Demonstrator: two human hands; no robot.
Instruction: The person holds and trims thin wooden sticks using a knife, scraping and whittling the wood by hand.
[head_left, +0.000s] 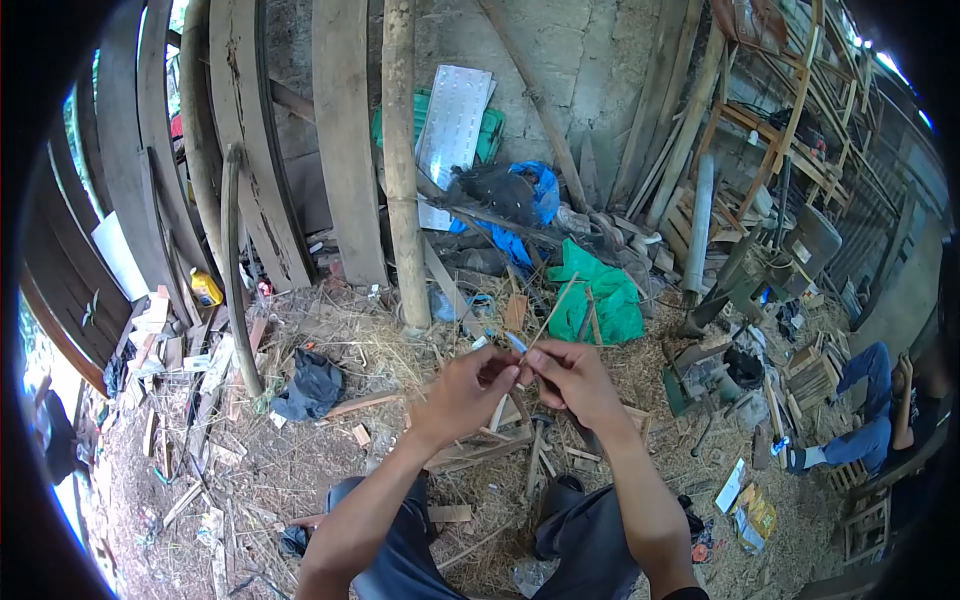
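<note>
My left hand [472,388] is closed, its thumb and fingers pinching a thin wooden stick [558,304]. The stick slants up to the right beyond my fingertips. Close against it, my right hand [578,382] is closed around what looks like a knife [516,342]. Its pale pointed blade shows between the hands, and a dark handle-like part sticks out below my right palm. My fingers hide where blade and stick meet. Beneath my hands, between my knees, lie wood pieces and a hammer-like tool [540,425].
Shavings and wood scraps cover the ground. A wooden post [402,170] stands ahead, with a green plastic sheet [600,300] right of it. A black plastic bag [310,385] lies left, a yellow bottle [206,287] farther back. Another person [870,410] sits at the right.
</note>
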